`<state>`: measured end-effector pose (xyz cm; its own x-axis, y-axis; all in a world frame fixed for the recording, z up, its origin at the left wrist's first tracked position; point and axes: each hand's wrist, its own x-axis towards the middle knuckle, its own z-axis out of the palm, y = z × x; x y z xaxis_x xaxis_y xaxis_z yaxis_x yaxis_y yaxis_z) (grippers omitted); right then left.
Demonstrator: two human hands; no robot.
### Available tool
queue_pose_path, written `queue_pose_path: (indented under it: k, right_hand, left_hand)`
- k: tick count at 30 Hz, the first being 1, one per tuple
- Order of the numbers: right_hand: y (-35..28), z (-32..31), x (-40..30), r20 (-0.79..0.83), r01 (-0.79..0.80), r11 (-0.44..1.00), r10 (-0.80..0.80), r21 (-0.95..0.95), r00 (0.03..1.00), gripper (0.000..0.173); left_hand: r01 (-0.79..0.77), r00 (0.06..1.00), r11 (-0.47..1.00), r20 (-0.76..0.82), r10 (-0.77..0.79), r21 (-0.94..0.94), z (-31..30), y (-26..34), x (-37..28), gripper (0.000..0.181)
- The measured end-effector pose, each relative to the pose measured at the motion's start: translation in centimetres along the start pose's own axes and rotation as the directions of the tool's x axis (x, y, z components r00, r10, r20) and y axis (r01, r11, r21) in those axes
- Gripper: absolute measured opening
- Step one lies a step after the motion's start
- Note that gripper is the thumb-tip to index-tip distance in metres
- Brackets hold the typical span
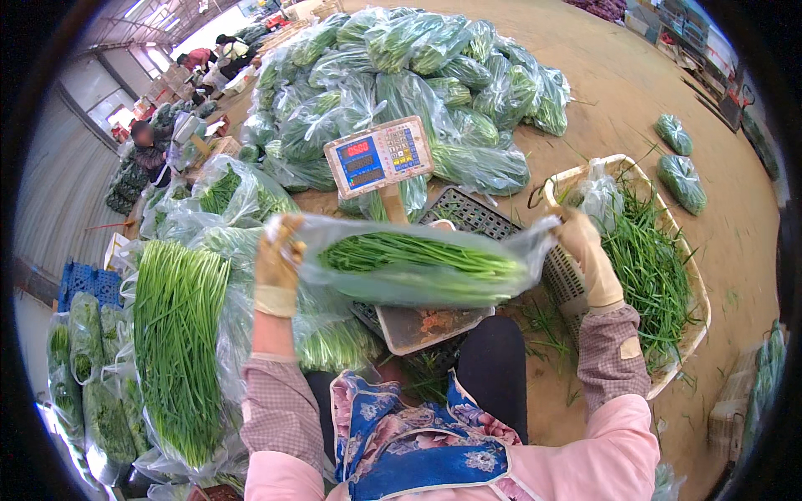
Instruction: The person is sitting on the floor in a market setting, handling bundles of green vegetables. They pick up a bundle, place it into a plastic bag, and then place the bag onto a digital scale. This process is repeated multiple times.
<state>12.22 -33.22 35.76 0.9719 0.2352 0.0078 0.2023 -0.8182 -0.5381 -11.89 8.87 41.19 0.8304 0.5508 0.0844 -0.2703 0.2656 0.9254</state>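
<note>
A clear plastic bag (376, 291) with a bundle of green garlic chives (420, 253) inside is stretched sideways in front of me, slightly blurred. My left hand (279, 253), in a tan glove, grips the bag's left end. The gloved right hand (579, 238) pinches the gathered right end. Beneath the bag is the metal pan of a weighing scale (432, 325). The scale's display head (379, 156), with lit red digits and a keypad, stands just beyond the bag.
Bagged greens (426, 81) are heaped ahead. A large chive bundle (178, 351) lies at left near a blue crate (91, 285). At right stands a cream tub (698, 300) of loose greens; a black crate (463, 206) sits behind the scale. People (150, 150) work at far left.
</note>
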Motion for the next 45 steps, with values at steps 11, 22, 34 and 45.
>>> queue_pose_path:
  k: [11, 22, 34, 45]
  right_hand:
    - [-9.7, -1.3, -9.5, -0.167, 0.541, 0.813, -0.516, 0.213, 0.840, 0.038]
    - [-17.4, 10.3, -14.6, 0.596, 0.505, 0.782, -0.613, 0.364, 0.519, 0.036]
    - [-21.2, 10.5, -4.8, 0.033, 0.430, 0.888, -0.440, 0.166, 0.897, 0.064]
    - [-22.4, 13.9, -18.6, 0.328, 0.397, 0.723, -0.639, 0.566, 0.695, 0.048]
  left_hand:
    - [-0.019, 0.939, 0.911, -0.306, 0.158, 0.413, -3.4, -4.9, -9.0, 0.051]
    - [-0.436, 0.899, 0.521, 0.380, 0.217, 0.734, 4.5, -7.3, -15.9, 0.044]
    - [0.047, 0.973, 0.948, 0.200, -0.115, 0.313, -1.9, -2.7, -12.2, 0.048]
    - [0.237, 0.918, -0.111, -0.185, 0.350, 0.965, -17.4, 3.9, -24.3, 0.062]
